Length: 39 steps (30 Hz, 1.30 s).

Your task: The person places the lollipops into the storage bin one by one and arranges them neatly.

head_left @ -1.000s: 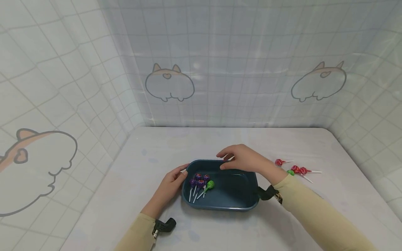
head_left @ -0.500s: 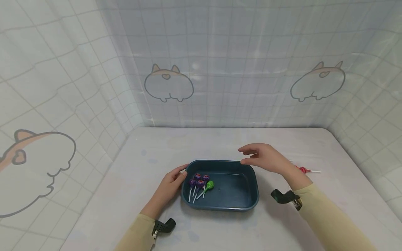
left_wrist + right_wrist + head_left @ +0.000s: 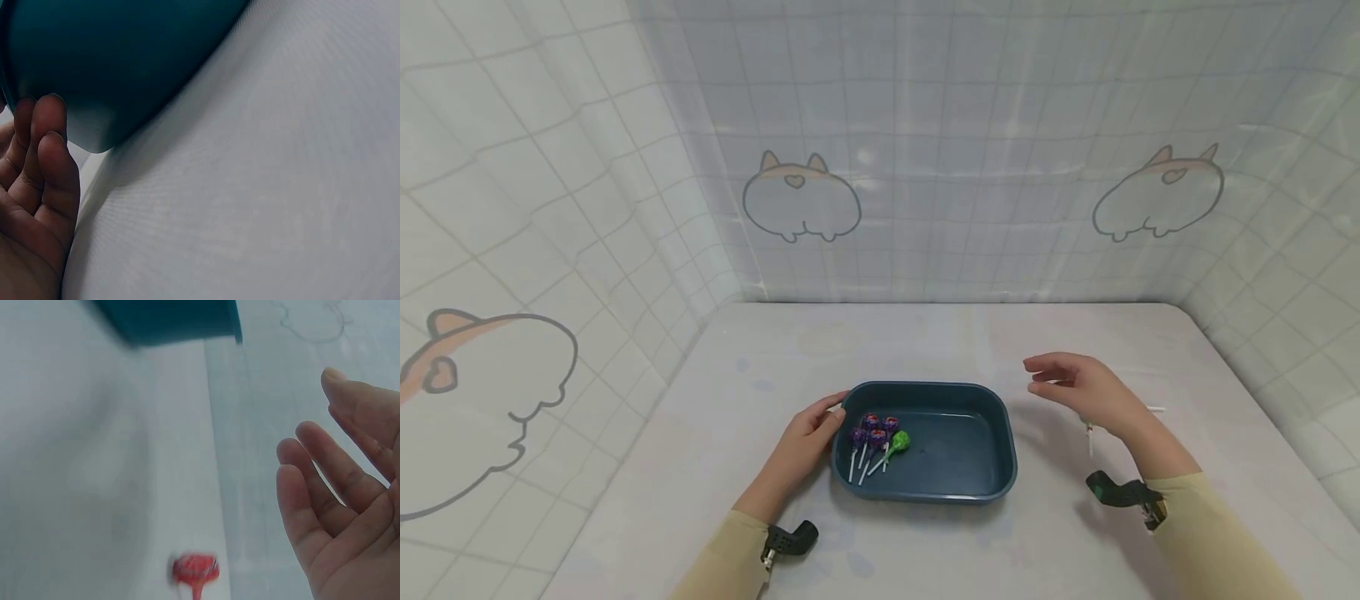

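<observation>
A dark teal rectangular tray [image 3: 958, 498] stands on the table with several purple-wrapped lollipops [image 3: 877, 438] and one green lollipop [image 3: 898, 442] in its left part. At the tray's left end my left hand [image 3: 807, 435] holds the rim, thumb at the top edge and fingers against the outer wall [image 3: 94, 56]. My right hand [image 3: 1086, 390] hovers over the table right of the tray, its fingers loosely bent with nothing between them. It covers most of the lollipops there in the head view. A red lollipop [image 3: 197, 567] shows below it in the right wrist view.
White lollipop sticks [image 3: 1091, 442] poke out beneath the right hand. The pale table [image 3: 865, 342] ends at a tiled-pattern curtain [image 3: 940, 208] behind, with similar curtains on both sides.
My right hand has moved from above the tray out to the right, over the loose lollipops, hiding them. The left hand and the tray have kept their places.
</observation>
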{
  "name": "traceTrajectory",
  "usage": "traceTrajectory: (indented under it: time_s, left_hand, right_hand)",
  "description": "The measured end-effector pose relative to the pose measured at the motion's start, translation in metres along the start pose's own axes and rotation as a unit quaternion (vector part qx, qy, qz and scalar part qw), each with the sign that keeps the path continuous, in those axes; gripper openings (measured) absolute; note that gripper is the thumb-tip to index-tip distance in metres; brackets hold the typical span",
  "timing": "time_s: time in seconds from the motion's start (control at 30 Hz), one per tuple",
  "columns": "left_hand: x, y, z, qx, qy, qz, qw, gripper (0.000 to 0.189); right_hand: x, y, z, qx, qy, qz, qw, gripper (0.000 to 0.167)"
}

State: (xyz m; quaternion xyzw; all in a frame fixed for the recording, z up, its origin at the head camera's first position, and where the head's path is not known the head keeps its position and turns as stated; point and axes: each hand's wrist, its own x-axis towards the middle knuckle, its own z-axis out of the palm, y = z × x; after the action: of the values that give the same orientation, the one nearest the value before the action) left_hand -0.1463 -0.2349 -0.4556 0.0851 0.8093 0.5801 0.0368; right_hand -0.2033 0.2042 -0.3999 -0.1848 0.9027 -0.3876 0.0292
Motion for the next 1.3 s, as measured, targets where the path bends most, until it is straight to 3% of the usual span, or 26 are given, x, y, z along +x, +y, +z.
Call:
traceTrajectory:
  time_s: [0.43, 0.73, 0.97, 1.3]
  left_hand:
    - [-0.002, 0.0, -0.002, 0.007, 0.005, -0.009, 0.9999, 0.04]
    - [-0.003, 0.0, -0.005, 0.002, -0.007, -0.008, 0.9999, 0.042]
    - [-0.004, 0.0, -0.004, 0.005, 0.003, -0.009, 0.9999, 0.04]
    - [-0.003, 0.0, -0.003, 0.007, 0.008, -0.01, 0.9999, 0.04]
  right_hand:
    - [-0.029, 0.029, -0.013, -0.008, 0.024, 0.07, 0.9972, 0.043]
    - [-0.044, 0.05, -0.018, -0.048, 0.059, 0.079, 0.994, 0.042]
    - [-0.049, 0.058, -0.016, -0.047, 0.055, 0.103, 0.9921, 0.048]
    - [-0.048, 0.053, -0.002, -0.134, 0.05, 0.094, 0.9852, 0.04]
